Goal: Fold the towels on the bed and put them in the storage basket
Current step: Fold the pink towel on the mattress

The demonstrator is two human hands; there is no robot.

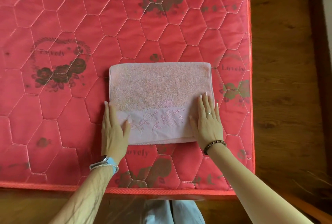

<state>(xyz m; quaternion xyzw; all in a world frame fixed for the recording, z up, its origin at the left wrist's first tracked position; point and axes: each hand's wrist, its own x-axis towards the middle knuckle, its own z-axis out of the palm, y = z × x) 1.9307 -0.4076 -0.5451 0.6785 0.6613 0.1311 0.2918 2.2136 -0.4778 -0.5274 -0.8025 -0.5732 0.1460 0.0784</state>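
Note:
A pink towel lies folded into a rectangle on the red quilted mattress, with its embroidered flower band along the near side. My left hand lies flat along the towel's left edge, thumb resting on the band. My right hand presses flat on the towel's near right corner, fingers straight. Neither hand grips the cloth. No storage basket is in view.
The mattress's near edge and right edge are close to the towel. Brown wooden floor lies to the right and in front. My light trousers show at the bottom.

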